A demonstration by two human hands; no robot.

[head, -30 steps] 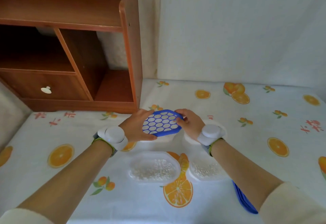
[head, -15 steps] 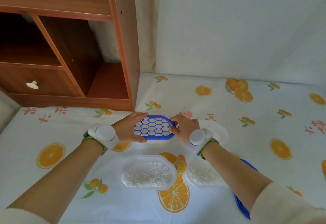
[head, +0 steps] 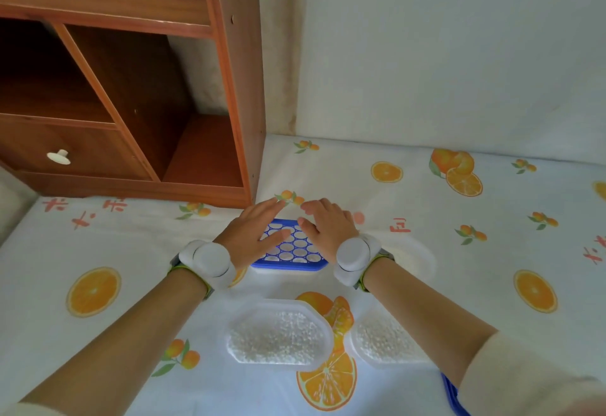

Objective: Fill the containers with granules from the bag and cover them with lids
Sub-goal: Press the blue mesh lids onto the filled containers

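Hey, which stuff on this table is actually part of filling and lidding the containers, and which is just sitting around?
Part of the job:
- blue lid, pressed by left hand and right hand
- open container of granules
- second filled container
- spare blue lids

Just there:
- wooden cabinet
- white knob
- orange-print tablecloth

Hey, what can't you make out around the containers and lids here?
Head view only.
1. Covered container: the blue honeycomb lid, the left hand and the right hand hide its contents.
2. Far-right container: the right wrist hides most of it; fill unclear.
3. Spare blue lids: cut by the bottom edge and right sleeve; count unclear.
4. The bag: out of frame.
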